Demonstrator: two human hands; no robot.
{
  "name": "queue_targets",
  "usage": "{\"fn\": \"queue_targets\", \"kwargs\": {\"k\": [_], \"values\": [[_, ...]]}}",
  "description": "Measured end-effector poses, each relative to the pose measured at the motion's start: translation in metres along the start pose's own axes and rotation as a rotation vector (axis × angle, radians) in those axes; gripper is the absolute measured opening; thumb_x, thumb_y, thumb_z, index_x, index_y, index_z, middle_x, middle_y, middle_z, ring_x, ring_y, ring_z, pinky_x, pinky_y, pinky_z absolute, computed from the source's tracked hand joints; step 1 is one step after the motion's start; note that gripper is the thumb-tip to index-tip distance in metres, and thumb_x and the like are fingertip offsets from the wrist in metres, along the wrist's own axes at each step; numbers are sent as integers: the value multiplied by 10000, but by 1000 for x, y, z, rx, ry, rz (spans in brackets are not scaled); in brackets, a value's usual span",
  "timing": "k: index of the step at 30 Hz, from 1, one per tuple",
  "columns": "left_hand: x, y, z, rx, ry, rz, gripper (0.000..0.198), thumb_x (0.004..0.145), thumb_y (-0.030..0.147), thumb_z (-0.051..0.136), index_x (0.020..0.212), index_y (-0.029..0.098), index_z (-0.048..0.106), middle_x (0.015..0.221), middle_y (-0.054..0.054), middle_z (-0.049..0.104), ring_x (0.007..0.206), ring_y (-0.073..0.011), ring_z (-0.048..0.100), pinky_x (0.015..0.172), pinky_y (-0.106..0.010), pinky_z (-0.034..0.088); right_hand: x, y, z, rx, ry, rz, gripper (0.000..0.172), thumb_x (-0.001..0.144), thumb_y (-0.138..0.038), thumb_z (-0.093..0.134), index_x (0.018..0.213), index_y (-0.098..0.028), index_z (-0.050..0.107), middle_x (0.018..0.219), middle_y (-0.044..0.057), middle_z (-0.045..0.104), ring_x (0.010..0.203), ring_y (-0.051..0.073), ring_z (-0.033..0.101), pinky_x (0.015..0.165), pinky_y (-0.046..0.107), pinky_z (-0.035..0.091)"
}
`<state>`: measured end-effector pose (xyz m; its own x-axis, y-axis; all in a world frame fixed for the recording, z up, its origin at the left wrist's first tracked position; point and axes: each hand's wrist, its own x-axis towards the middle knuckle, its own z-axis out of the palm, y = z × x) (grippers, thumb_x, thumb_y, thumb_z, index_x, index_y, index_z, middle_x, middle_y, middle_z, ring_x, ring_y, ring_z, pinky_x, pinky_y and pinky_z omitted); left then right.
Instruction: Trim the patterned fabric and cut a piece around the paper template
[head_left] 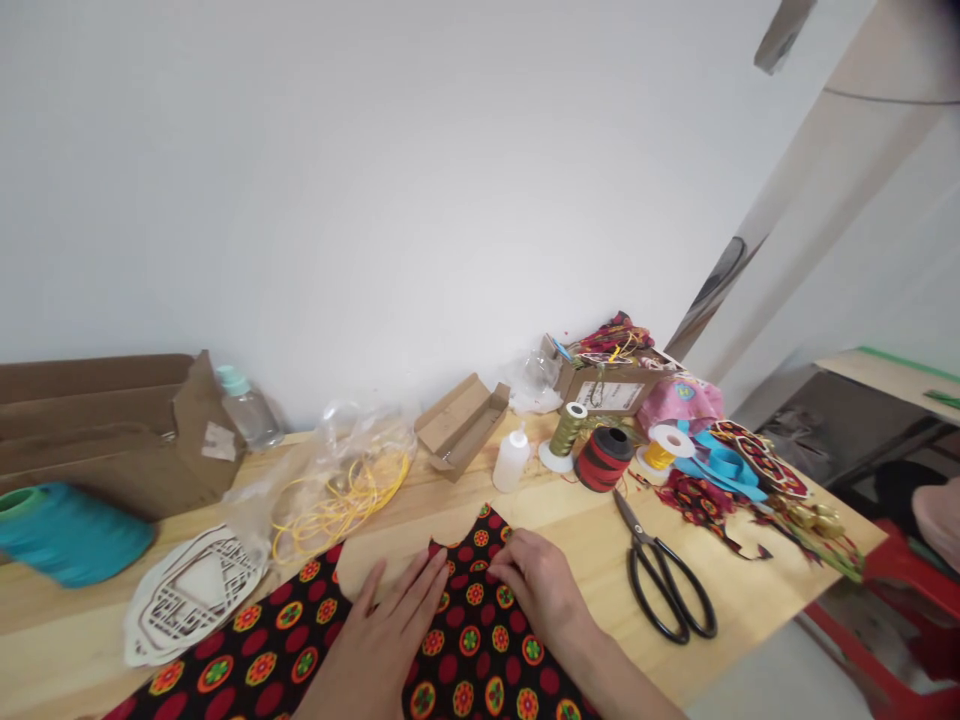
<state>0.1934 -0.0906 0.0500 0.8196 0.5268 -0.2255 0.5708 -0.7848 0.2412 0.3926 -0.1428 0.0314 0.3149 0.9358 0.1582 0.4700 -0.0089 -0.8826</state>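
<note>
Black fabric (262,667) printed with red dots and bright flower circles lies across the near side of the wooden table. My left hand (382,640) rests flat, fingers stretched out, over the fabric and a pale tan flat piece (364,562). What lies under the palm is hidden. Just to the right, my right hand (536,580) is closed in a pinch on the fabric near its upper right edge; the fingertips are partly hidden. Black-handled scissors (660,580) lie slightly spread on the table, to the right of my right hand.
At the left are a teal thread cone (82,535), a white cut-out stencil (199,590) and yellow cord (341,505). A small white bottle (512,462), a red ribbon spool (604,460) and a filled cardboard box (611,388) stand toward the back. The table's right edge (806,602) shows.
</note>
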Motion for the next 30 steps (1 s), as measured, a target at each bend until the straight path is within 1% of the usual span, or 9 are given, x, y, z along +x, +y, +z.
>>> {"fn": "queue_targets", "kwargs": {"k": [5,8,12,16,18,21,24,27,30], "values": [[3,-2,-2,-13,-66,12,960,602,630,581,1343,211,136,1422,-62,112,1304,-298,107,1048,-529,78,4,15,-25,98,224,175,376,789,-497,423,588,-185,487,441,-56,418,383,99,378,390,220,323],[4,-4,-3,-9,-86,24,955,610,609,585,1340,208,118,1422,-59,95,1305,-298,84,1043,-538,65,4,16,-37,133,280,220,435,750,-590,403,563,-198,430,414,-84,348,349,77,315,364,207,290],[4,-3,-5,-3,-108,16,952,615,585,599,1337,196,115,1419,-62,77,1306,-296,80,1043,-537,66,5,0,-26,118,159,192,360,703,-506,539,570,-171,540,434,-49,453,385,88,379,388,207,320],[3,-1,-5,-16,-66,23,930,627,611,576,1340,213,131,1420,-68,105,1300,-313,114,1042,-543,89,13,-16,0,39,0,89,46,624,-238,665,604,-200,649,530,-26,579,491,122,477,495,230,373],[2,-1,-5,-20,-45,18,905,637,625,558,1338,224,150,1420,-71,121,1298,-318,127,1042,-542,105,17,-18,10,0,-35,43,61,597,-162,669,604,-222,658,563,-24,598,547,141,508,560,252,388],[1,-1,-4,-25,-37,26,893,641,639,541,1334,233,153,1419,-65,134,1299,-314,128,1044,-538,110,20,-15,16,-19,-27,21,84,645,-179,632,569,-215,626,618,-5,617,622,162,540,618,270,400],[2,-2,-4,-35,-46,19,890,640,640,540,1333,235,155,1418,-66,139,1297,-318,128,1045,-539,105,21,-5,6,19,58,72,192,740,-322,550,602,-192,579,566,-2,582,551,151,525,541,261,413],[2,-2,-5,-50,-71,26,894,636,632,549,1333,230,161,1417,-73,122,1296,-324,116,1039,-554,83,21,5,-19,69,188,140,351,819,-468,376,629,-199,496,450,-39,445,390,123,412,387,241,343],[2,-2,-6,-55,-70,28,917,629,606,574,1334,220,133,1419,-69,93,1303,-307,91,1042,-545,63,16,7,-39,82,242,150,384,824,-511,336,608,-215,449,458,-38,421,379,117,388,387,248,339]]}}
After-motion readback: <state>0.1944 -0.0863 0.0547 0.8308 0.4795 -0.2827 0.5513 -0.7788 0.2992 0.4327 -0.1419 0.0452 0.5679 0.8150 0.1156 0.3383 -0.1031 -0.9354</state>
